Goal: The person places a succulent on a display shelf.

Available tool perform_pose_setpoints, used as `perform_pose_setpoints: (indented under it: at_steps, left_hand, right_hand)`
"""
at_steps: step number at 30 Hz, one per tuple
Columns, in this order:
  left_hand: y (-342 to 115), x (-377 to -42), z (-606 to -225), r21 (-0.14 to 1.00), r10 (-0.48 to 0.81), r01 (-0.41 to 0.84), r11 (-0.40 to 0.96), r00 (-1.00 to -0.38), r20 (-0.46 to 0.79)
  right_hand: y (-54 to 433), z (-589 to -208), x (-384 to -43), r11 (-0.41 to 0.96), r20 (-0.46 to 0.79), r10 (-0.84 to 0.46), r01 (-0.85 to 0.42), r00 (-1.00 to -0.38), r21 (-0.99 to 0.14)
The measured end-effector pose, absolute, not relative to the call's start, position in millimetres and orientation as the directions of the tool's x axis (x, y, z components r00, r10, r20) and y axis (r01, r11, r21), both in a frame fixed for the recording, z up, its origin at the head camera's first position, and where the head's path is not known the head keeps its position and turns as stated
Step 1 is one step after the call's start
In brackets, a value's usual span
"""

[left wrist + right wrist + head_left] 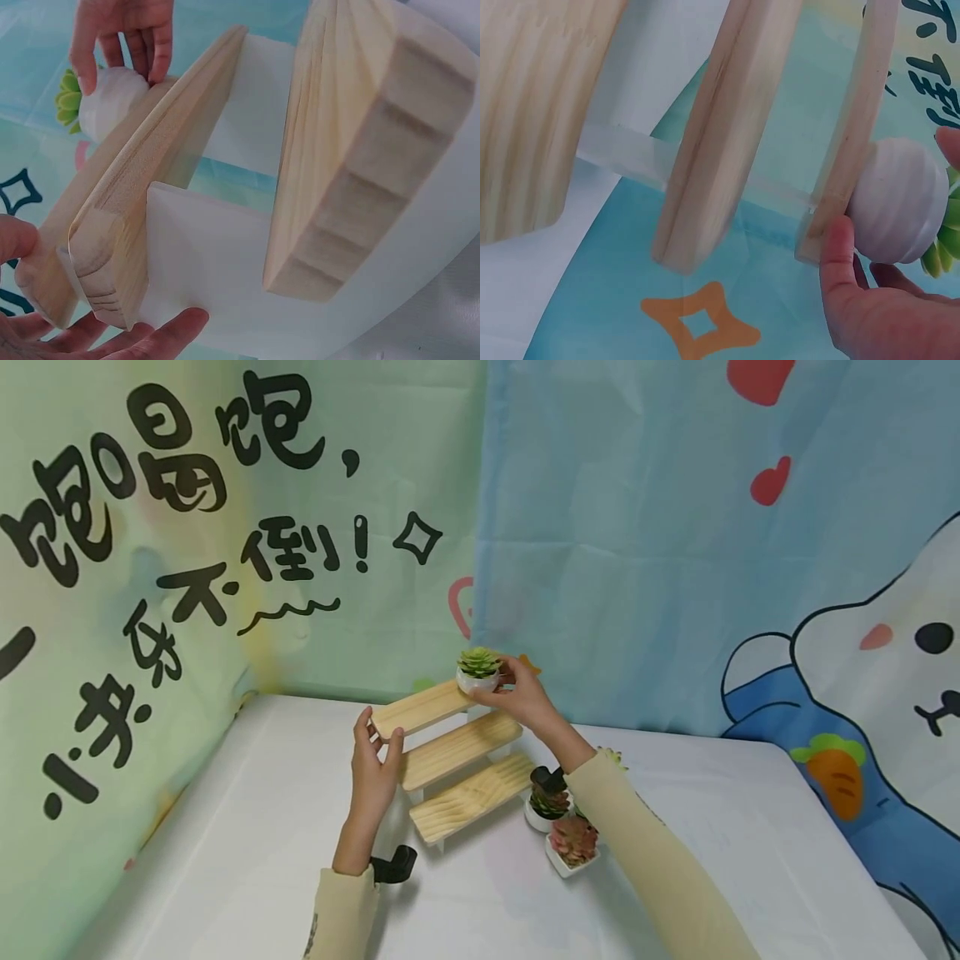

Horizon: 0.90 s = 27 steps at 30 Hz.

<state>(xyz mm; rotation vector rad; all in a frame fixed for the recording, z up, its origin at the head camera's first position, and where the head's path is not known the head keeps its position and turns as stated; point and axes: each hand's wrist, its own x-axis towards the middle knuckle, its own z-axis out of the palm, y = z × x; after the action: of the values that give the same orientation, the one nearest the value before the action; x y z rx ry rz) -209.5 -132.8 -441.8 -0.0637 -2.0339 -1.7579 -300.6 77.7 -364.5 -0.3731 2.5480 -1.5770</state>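
The small green plant (pixel 478 662) in its white pot is at the right end of the top board of the wooden shelf (pixel 461 750). The right hand (pixel 525 697) has its thumb and fingers bent around this pot; the left hand (pixel 375 777) is half closed about the board's left end. The pot may tip over, I think, if it is released with part of its base past the board's edge. A strong push could also shift the shelf, if the left hand steadies it weakly. Whether the whole base rests flat, I cannot tell. On the worktop (pixel 285 827), beside the shelf's right edge, the black wrist device (pixel 549 779) partly covers the dark plant (pixel 547 806); next to the red plant (pixel 573 842), the right sleeve (pixel 637 839) hides most of another, with yellow-green leaves (pixel 613 757).
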Motion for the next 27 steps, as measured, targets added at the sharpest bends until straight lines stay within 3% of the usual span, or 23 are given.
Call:
perform_pose_setpoints:
  at_steps: [27]
  left_hand:
    - [-130.4,-206.7,-442.7,0.929,-0.242,0.32,0.186,-0.901,0.36]
  right_hand:
    - [131.1,-362.0,-247.4,0.357,0.13,-0.223,-0.205,-0.966,-0.911]
